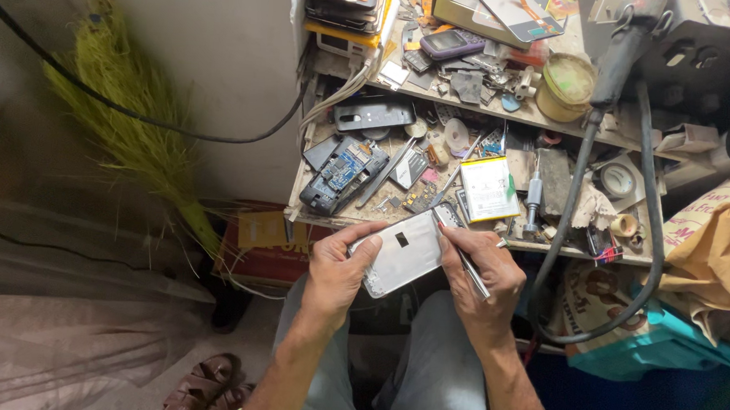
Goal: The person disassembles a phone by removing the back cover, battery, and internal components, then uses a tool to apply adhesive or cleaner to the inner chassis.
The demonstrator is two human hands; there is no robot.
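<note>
Scene: a silver phone back cover (404,251) is held above the lap, just in front of a cluttered two-tier workbench (398,220)
Left hand: the left hand (337,271) is curled round the cover's lower left edge, thumb laid along the top rim, fingers hidden beneath
Right hand: the right hand (483,275) is closed in a pinch on metal tweezers (463,257), their tips brought to the cover's upper right corner
Step in hand: judged to be fine work at the cover's corner, with the tweezers applied where the edge meets the camera end; what is picked at there cannot be told
Next move: a steady grip by the left hand and a light, exact placing of the tweezer tips are judged to be called for, since the corner is small and the cover is held unsupported
Count, in hand: one cover, one pair of tweezers
Count, on the bench: one opened phone with a blue circuit board (341,174), one flat battery with a yellow-white face (488,189), one dark phone cover with a round opening (375,113), one small purple keypad phone (451,43), one round tin (565,86)
Count, beside the bench: one thick black hose (570,192) is seen hanging from a handpiece, one straw broom (133,123) leaning at the wall, one sandal (202,385) on the floor
Uncounted: loose screws, chips and scraps are too many and too small to be numbered
</note>
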